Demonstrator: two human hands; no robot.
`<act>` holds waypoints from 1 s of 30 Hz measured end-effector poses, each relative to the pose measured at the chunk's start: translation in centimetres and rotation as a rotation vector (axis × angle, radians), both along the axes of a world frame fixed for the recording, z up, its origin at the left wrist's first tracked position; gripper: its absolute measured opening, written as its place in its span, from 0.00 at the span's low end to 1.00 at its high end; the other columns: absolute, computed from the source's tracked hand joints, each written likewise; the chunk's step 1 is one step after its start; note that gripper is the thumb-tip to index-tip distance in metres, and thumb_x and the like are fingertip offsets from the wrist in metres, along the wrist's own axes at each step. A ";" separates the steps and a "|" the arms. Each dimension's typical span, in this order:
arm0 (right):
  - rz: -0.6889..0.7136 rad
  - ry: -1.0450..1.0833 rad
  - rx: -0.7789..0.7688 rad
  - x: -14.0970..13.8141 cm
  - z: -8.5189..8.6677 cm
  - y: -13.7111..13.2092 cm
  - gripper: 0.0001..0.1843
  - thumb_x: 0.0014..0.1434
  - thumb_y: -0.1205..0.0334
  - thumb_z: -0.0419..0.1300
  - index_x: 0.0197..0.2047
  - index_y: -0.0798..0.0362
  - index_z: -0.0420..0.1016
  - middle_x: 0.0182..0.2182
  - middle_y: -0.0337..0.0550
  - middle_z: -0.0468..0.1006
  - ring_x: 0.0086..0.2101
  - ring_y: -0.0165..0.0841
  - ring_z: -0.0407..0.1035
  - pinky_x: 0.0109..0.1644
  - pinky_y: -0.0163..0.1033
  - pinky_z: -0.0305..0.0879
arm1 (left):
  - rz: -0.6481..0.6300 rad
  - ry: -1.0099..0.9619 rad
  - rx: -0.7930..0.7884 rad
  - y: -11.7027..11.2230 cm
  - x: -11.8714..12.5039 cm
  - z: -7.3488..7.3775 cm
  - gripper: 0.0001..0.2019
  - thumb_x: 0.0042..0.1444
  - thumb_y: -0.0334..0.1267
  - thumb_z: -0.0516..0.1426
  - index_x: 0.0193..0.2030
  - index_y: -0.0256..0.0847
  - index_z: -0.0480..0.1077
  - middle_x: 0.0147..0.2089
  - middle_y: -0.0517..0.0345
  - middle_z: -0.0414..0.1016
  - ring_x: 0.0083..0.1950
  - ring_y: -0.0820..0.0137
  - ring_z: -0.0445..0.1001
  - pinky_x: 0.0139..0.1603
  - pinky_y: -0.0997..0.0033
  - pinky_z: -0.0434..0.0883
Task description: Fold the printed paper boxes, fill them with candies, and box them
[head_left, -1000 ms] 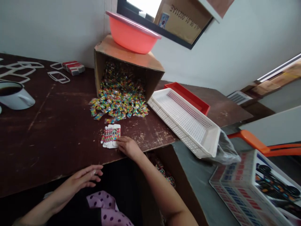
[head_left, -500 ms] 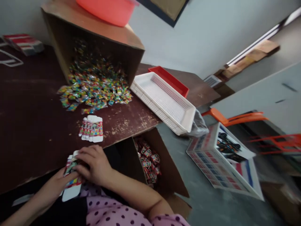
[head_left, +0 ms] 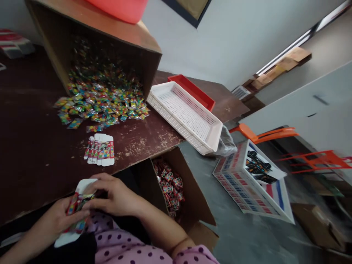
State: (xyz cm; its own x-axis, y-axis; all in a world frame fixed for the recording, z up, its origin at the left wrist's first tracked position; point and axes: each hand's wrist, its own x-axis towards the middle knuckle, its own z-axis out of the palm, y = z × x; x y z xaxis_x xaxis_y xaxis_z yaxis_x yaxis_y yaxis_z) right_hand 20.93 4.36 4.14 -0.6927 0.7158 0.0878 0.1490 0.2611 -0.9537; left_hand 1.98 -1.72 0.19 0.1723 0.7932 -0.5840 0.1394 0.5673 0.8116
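My left hand (head_left: 62, 216) is closed around a small printed candy carton (head_left: 81, 201), held over my lap at the table's front edge. White flaps stick out at both of its ends. On its upper right side my right hand (head_left: 112, 194) grips the same carton, thumb and fingers near the top flap. Beyond the hands, a fanned stack of flat cartons (head_left: 101, 150) lies on the table. Behind that, small clear packets of colourful candy (head_left: 101, 104) spill from a cardboard box (head_left: 154, 60) lying on its side.
A white perforated tray (head_left: 192, 112) and a red tray (head_left: 194, 91) sit at the table's right end. Below the edge, an open cardboard box (head_left: 189, 179) holds filled cartons (head_left: 170, 187). A plastic crate (head_left: 242, 183) and orange chairs (head_left: 316, 161) stand to the right.
The carton has tilted and its upper white flap now shows more fully above my fingers. My right hand has shifted on it. The whole view has moved slightly, carrying the scene left.
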 end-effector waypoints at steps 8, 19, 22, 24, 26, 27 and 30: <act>-0.349 0.238 -0.467 -1.2 -3.3 -3.0 0.24 0.56 0.56 0.66 0.54 0.49 0.67 0.38 0.39 0.76 0.32 0.27 0.68 0.36 0.31 0.66 | 0.084 0.004 0.099 -0.3 0.6 0.2 0.17 0.50 0.53 0.64 0.27 0.41 0.72 0.22 0.62 0.75 0.24 0.64 0.74 0.25 0.71 0.72; -0.221 0.322 -1.101 -0.7 -4.3 -2.9 0.20 0.47 0.50 0.72 0.35 0.57 0.75 0.23 0.33 0.71 0.21 0.22 0.62 0.24 0.27 0.60 | 0.082 0.123 0.318 -2.4 -0.5 1.5 0.15 0.53 0.46 0.65 0.46 0.47 0.73 0.39 0.56 0.85 0.40 0.57 0.82 0.43 0.69 0.74; -0.001 0.246 -1.286 -0.6 -5.0 -2.3 0.25 0.39 0.57 0.76 0.39 0.56 0.75 0.27 0.34 0.74 0.21 0.20 0.63 0.26 0.28 0.62 | -0.053 0.142 0.349 -3.0 -0.9 2.1 0.08 0.57 0.45 0.61 0.38 0.48 0.81 0.36 0.58 0.85 0.39 0.58 0.81 0.42 0.70 0.73; 0.049 0.192 -1.201 -0.7 -5.0 -2.2 0.24 0.39 0.56 0.76 0.39 0.56 0.77 0.28 0.35 0.75 0.21 0.22 0.64 0.27 0.30 0.64 | 0.018 0.111 0.303 -3.1 -0.8 2.3 0.09 0.57 0.46 0.61 0.37 0.47 0.82 0.37 0.57 0.86 0.41 0.56 0.80 0.43 0.69 0.73; 0.012 0.150 -0.915 -1.0 -4.3 -2.5 0.19 0.45 0.53 0.73 0.38 0.55 0.79 0.31 0.37 0.75 0.26 0.25 0.67 0.31 0.33 0.67 | 0.162 0.017 0.186 -3.0 -0.6 2.2 0.15 0.55 0.46 0.62 0.47 0.47 0.79 0.41 0.56 0.86 0.43 0.55 0.81 0.44 0.67 0.74; -0.014 0.120 -0.723 -1.2 -3.8 -2.7 0.15 0.50 0.53 0.70 0.38 0.54 0.81 0.33 0.38 0.75 0.30 0.27 0.69 0.35 0.34 0.68 | 0.230 -0.053 0.111 -3.0 -0.4 2.1 0.20 0.54 0.46 0.62 0.53 0.47 0.76 0.44 0.55 0.86 0.45 0.55 0.80 0.45 0.66 0.74; -0.065 0.025 -0.287 -1.6 -2.5 -3.4 0.13 0.64 0.54 0.59 0.42 0.51 0.83 0.36 0.42 0.77 0.39 0.30 0.71 0.45 0.37 0.68 | 0.334 -0.234 -0.079 -2.8 -0.3 1.1 0.24 0.53 0.42 0.62 0.57 0.44 0.73 0.52 0.50 0.83 0.55 0.52 0.77 0.54 0.60 0.72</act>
State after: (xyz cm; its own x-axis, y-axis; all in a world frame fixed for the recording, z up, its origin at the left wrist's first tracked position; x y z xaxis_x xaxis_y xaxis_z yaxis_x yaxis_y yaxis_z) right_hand 19.34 0.99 1.68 -0.6450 0.7565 -0.1084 0.1320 -0.0294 -0.9908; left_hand 1.69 -4.54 1.34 0.0484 0.7825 -0.6208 -0.2461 0.6117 0.7518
